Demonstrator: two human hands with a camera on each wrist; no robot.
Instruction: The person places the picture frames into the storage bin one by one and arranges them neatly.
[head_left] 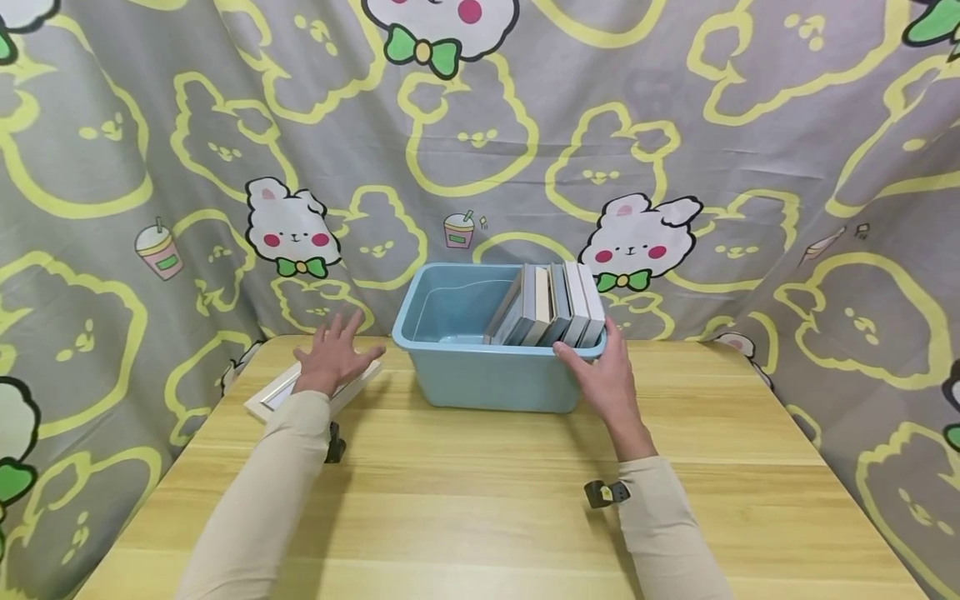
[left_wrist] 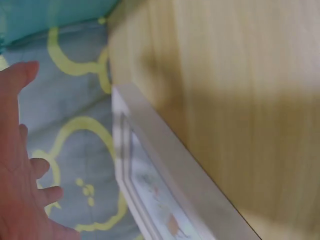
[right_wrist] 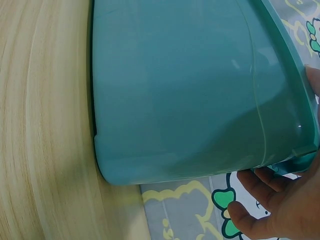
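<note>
A light blue plastic tub (head_left: 495,379) stands at the back middle of the table. Several picture frames (head_left: 536,308) stand on edge in its right half, some leaning. My right hand (head_left: 609,375) grips the tub's front right corner, thumb at the front rim; in the right wrist view its fingers (right_wrist: 260,192) are bent beneath the rim. Left of the tub, one white picture frame (head_left: 273,400) lies on the table. Above it my left hand (head_left: 330,358) is spread and holds nothing; the left wrist view also shows this hand (left_wrist: 22,165) apart from the frame (left_wrist: 172,167).
The wooden table (head_left: 480,500) runs back to a grey curtain (head_left: 360,158) with yellow outlines and rabbit prints, close behind the tub. Black straps (head_left: 607,493) are on both wrists.
</note>
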